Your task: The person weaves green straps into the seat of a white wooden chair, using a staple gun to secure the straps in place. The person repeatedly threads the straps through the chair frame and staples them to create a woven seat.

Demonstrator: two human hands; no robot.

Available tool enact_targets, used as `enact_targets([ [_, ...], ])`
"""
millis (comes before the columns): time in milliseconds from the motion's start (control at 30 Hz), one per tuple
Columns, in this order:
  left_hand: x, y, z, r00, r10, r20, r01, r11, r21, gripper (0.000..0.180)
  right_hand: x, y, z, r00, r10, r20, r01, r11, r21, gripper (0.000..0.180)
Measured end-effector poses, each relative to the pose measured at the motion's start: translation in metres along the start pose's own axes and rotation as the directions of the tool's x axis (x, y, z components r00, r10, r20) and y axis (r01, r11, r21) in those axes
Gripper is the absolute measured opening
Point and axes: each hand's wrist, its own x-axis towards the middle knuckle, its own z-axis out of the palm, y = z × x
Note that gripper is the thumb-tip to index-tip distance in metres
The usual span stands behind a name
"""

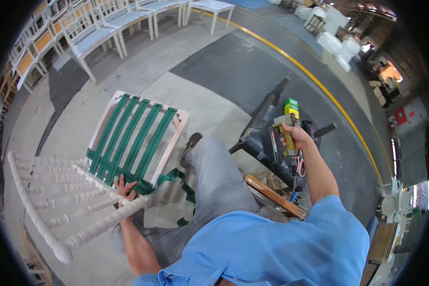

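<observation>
A white wooden chair (47, 190) lies on its back on the floor in front of me, its seat frame strung with green webbing straps (128, 138). My left hand (125, 189) presses flat on the webbing at the seat's near edge, beside the turned back spindles. A loose end of green strap (176, 178) trails toward my knee. My right hand (296, 137) is raised to the right, shut on a yellow-handled pneumatic staple gun (285, 131) with a green top.
A dark metal stand (264, 138) sits to my right with red-handled pliers (300, 167) and a wooden piece (271, 193). Rows of white chairs (105, 28) line the far left. A yellow floor line (319, 86) runs diagonally. My grey-trousered leg (214, 176) stretches forward.
</observation>
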Motion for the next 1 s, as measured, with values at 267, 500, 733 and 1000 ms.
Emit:
enact_targets([
  [267, -0.089, 0.045, 0.003, 0.793, -0.608, -0.034, 0.438, 0.609, -0.661, 0.043, 0.061, 0.052, -0.017, 0.991, 0.053, -0.123, -0.059, 0.997, -0.047, 0.042],
  [500, -0.083, 0.102, 0.03, 0.713, -0.691, -0.122, 0.326, 0.48, -0.814, 0.042, 0.001, 0.091, -0.111, 0.903, -0.293, -0.316, -0.164, 0.444, -0.881, 0.034],
  [733, -0.082, 0.104, 0.018, 0.689, -0.695, -0.209, 0.329, 0.556, -0.763, 0.034, -0.036, 0.133, -0.095, 0.855, -0.142, -0.499, -0.261, 0.713, -0.651, 0.071],
  [1000, -0.093, 0.102, 0.023, 0.468, -0.867, -0.168, 0.263, 0.318, -0.911, 0.042, -0.019, 0.131, -0.101, 0.919, -0.103, -0.382, -0.2, 0.712, -0.673, 0.06],
])
